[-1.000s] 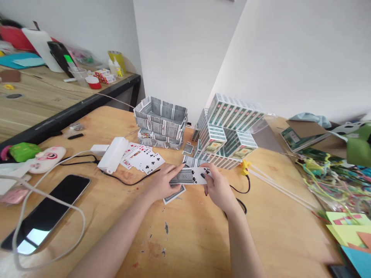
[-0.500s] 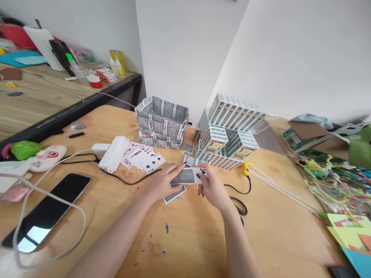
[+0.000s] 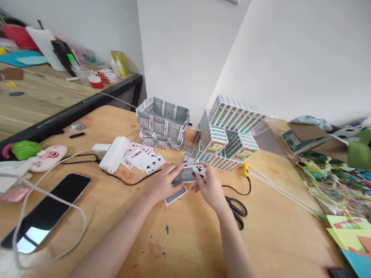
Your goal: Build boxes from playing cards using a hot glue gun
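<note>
My left hand [image 3: 162, 184] and my right hand [image 3: 209, 188] together hold a folded playing card [image 3: 188, 174] just above the wooden table [image 3: 188, 235]. The card shows its grey patterned back and a flap with black club pips at the right end. My right fingers pinch that flap; my left fingers press the card's left part. Under the hands lies another card face down [image 3: 175, 195]. A fan of face-up cards [image 3: 144, 158] lies to the left.
A box built from folded cards [image 3: 162, 121] and a stack of card packs [image 3: 228, 131] stand behind the hands. Black scissors [image 3: 236, 208] lie to the right, near white sticks [image 3: 278, 189]. A phone [image 3: 46, 212], cables and a white adapter [image 3: 113, 154] occupy the left. Craft scraps crowd the right edge.
My right hand has moved left, folding the club-pip end of the card in over the patterned back. The left hand has stayed in place.
</note>
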A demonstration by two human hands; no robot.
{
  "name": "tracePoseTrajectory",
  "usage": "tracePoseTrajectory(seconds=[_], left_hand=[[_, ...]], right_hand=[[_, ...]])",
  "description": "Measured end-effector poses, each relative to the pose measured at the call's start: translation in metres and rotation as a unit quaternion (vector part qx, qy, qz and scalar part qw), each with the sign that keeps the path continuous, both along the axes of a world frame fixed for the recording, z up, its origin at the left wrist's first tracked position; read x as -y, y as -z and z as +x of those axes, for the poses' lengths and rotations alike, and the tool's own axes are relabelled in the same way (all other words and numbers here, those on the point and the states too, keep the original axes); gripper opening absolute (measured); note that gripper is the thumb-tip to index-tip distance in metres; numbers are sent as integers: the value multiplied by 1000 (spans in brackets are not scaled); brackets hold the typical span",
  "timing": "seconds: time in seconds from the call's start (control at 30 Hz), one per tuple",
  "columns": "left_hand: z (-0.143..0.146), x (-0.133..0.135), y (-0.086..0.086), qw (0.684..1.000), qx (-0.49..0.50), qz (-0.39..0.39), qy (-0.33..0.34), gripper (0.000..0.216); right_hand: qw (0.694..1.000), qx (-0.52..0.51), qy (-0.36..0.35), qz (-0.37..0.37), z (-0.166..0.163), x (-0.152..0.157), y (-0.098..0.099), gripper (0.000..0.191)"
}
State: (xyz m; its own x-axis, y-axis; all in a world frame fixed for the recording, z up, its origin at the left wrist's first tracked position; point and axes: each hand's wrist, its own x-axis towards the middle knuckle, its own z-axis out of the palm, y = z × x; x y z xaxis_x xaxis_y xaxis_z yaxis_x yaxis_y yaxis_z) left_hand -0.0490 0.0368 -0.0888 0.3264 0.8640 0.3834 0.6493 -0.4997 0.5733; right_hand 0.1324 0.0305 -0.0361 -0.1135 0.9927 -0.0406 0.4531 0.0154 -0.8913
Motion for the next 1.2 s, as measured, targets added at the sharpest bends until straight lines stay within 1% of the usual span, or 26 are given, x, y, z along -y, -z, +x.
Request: tracePoseTrajectory(seconds=[0.07,0.13,0.17,0.23,0.3,0.37,0.47,0.57,0.67,0.77,0.9,1.07,1.13,1.2], left_hand=[[2,1,-1,1000,8,17,-19,62],[4,3,-2,999,38,9,-32,65],[5,5,-4,997,66,-13,-27,66],[9,8,-6,985,145,-91,10,60],[13,9,-7,951,243,-185,45,46],[18,9,-7,905,336,-257,47,38],[24,7,-8,845,439,-305,18,35],[25,5,-11,803,501,-323,-1,34],[24,4,-13,771,530,-353,-16,37],[23,3,-14,752,541,-377,-29,28],[24,3,-16,741,545,-391,-26,21],[26,4,-20,727,566,-388,-38,16],[27,4,-21,722,579,-375,-51,12],[27,4,-23,713,593,-368,-66,13]], right_hand=[[999,-18,33,4,-2,-2,4,23],[996,-63,67,9,-3,-5,9,22],[991,-102,88,13,-4,-6,11,23],[973,-191,127,18,-5,-8,14,28],[958,-252,136,8,-6,-10,16,32],[956,-272,114,-11,-8,-10,17,33],[962,-263,68,-15,-15,-8,18,30],[969,-244,28,-35,-24,-3,21,27],[959,-272,15,-79,-31,0,25,26],[943,-317,28,-101,-35,3,27,24],[921,-364,43,-132,-37,4,29,26],[908,-385,64,-152,-39,6,28,30],[893,-417,52,-161,-39,6,27,29],[870,-460,26,-176,-39,6,26,27]])
